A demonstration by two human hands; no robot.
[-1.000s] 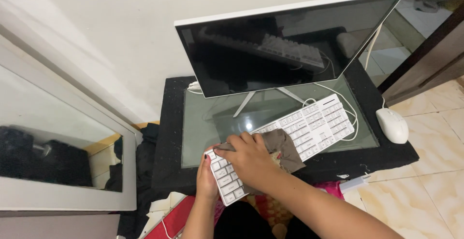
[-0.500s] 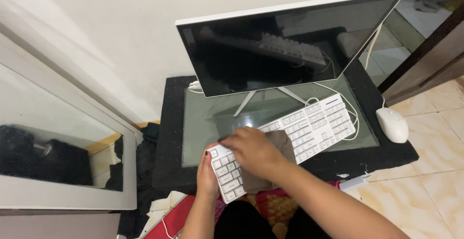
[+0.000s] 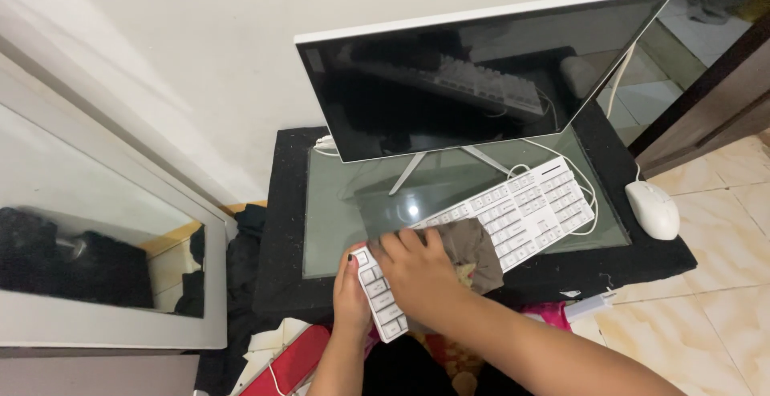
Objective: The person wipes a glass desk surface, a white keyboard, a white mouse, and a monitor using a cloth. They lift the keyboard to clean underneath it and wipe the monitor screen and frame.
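Note:
A white keyboard [image 3: 525,208] lies slanted on a glass-topped black table [image 3: 321,212]. My right hand [image 3: 421,272] presses a brown-grey cloth [image 3: 473,248] flat on the keyboard's left part. My left hand [image 3: 350,293] grips the keyboard's near left end, with the thumb beside the corner keys. A white-framed monitor [image 3: 465,75] with a dark screen stands behind the keyboard on a thin metal stand.
A white mouse [image 3: 654,208] sits on the table's right side, with a white cable looping by the keyboard. A white-framed mirror [image 3: 104,244] leans at the left. Dark clothes and a red object [image 3: 293,360] lie on the floor below the table's left edge.
My right hand with the cloth slid a little along the keyboard's left part. My left hand stayed on the keyboard's end.

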